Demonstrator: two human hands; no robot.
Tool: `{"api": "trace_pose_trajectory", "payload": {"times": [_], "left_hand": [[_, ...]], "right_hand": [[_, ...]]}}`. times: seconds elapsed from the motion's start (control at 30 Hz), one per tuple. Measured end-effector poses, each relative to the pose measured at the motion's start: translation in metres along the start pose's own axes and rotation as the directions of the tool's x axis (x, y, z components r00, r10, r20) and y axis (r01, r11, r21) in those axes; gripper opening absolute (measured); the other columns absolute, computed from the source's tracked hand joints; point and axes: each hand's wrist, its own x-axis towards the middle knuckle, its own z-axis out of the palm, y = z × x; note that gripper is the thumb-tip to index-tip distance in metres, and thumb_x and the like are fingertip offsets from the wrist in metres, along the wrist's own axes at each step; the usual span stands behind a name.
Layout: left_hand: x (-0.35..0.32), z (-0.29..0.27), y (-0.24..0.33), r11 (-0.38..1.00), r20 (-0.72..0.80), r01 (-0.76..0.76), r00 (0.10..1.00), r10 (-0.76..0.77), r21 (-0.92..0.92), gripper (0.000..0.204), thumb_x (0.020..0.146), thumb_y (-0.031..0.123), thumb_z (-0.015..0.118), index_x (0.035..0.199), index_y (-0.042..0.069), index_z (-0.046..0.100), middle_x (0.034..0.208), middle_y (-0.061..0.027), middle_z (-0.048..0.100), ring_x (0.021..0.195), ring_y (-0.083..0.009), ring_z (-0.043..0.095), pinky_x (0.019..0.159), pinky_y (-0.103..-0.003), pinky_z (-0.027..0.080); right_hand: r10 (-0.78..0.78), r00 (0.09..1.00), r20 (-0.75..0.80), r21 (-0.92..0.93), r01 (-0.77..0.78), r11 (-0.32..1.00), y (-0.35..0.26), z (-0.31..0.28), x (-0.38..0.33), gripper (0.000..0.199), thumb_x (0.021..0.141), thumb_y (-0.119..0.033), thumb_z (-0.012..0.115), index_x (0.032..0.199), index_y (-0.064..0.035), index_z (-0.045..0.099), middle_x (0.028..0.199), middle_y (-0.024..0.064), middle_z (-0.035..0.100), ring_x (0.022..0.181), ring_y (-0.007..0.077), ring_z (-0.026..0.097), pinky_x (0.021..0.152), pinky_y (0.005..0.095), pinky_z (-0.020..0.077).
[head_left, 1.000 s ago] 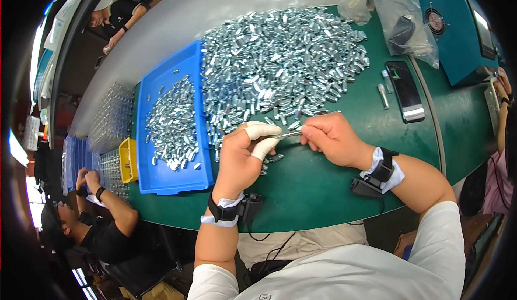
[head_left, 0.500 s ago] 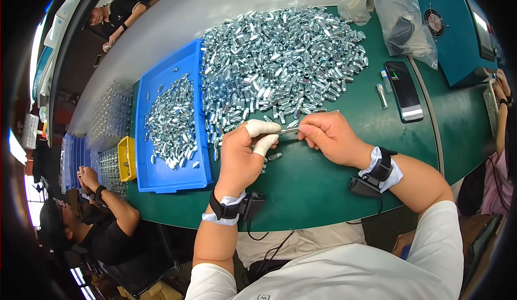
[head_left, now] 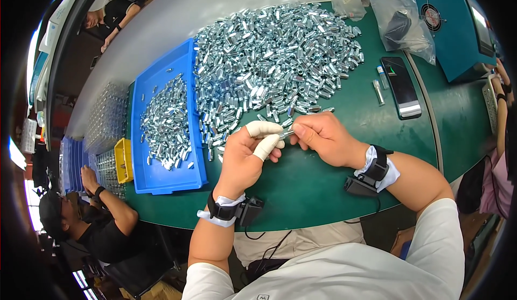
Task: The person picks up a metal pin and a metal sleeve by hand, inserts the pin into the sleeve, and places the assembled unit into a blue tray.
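Note:
Low over the green table (head_left: pixel 301 203), both my hands meet at a small shiny metal piece (head_left: pixel 286 134), which looks like a long hex nut. My left hand (head_left: pixel 241 160), with white covers on thumb and forefinger, pinches its left end. The right end is between the thumb and fingers of my right hand (head_left: pixel 335 145); whether a second, thinner part is in that grip is hidden. Just beyond my hands spreads a big heap of similar long hex nuts (head_left: pixel 280 58). A blue tray (head_left: pixel 167 186) left of the heap holds a smaller pile of them.
Right of the heap lie a phone (head_left: pixel 401 87), a metal rod-like tool (head_left: pixel 378 93) and a blue-capped tube (head_left: pixel 383 76). Plastic bags (head_left: pixel 401 17) and a teal machine (head_left: pixel 449 31) stand behind. Left are a yellow bin (head_left: pixel 124 160), clear racks (head_left: pixel 107 111) and a co-worker's hand (head_left: pixel 89 179).
My two hands have drawn slightly closer together, and the metal piece between them is more tilted. The loose nut beside my left fingers is now out of sight.

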Motion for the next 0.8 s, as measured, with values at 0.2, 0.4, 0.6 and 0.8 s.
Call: {"api": "trace_pose_trajectory", "payload": {"times": [0.2,0.4,0.6,0.8], "left_hand": [[0.003,-0.024,0.006,0.999,-0.149,-0.024,0.989,0.021,-0.022,0.015,0.097,0.005,0.059,0.11,0.002,0.065,0.086,-0.0054,0.067,0.07,-0.0088,0.061,0.061,-0.023,0.05],[0.007,-0.058,0.022,0.948,-0.728,-0.276,0.616,0.3,0.157,0.015,0.093,0.013,0.067,0.105,0.004,0.069,0.084,-0.0066,0.068,0.061,-0.0097,0.056,0.055,-0.024,0.046],[0.004,-0.042,0.002,0.371,-0.259,0.095,0.869,0.422,0.924,0.023,0.077,0.013,0.079,0.096,0.002,0.07,0.088,-0.0116,0.065,0.077,-0.0256,0.059,0.069,-0.037,0.048],[0.008,-0.041,-0.004,0.334,-0.148,0.028,0.929,0.34,0.942,0.022,0.073,0.008,0.08,0.091,0.003,0.069,0.09,-0.0128,0.062,0.092,-0.034,0.056,0.08,-0.041,0.046]], "right_hand": [[0.127,0.991,-0.046,0.083,-0.123,0.989,-0.003,-0.004,-0.005,0.041,0.104,-0.029,0.046,0.077,-0.0019,0.06,0.064,0.0017,0.056,0.057,0.0078,0.05,0.053,0.0251,0.0401],[0.129,0.991,-0.041,0.071,-0.125,0.99,-0.006,-0.001,-0.003,0.041,0.104,-0.029,0.046,0.077,-0.002,0.06,0.063,-0.0004,0.054,0.057,0.0066,0.049,0.052,0.0234,0.0384],[0.119,0.992,-0.032,0.04,-0.118,0.992,-0.009,-0.001,0.0,0.039,0.104,-0.027,0.046,0.078,-0.0015,0.06,0.062,0.0003,0.054,0.056,0.0067,0.049,0.052,0.0239,0.0385],[0.088,0.996,-0.025,0.009,-0.088,0.996,-0.011,0.0,0.0,0.037,0.103,-0.025,0.047,0.077,-0.0011,0.06,0.062,0.0008,0.055,0.056,0.007,0.049,0.052,0.0242,0.0388]]}}
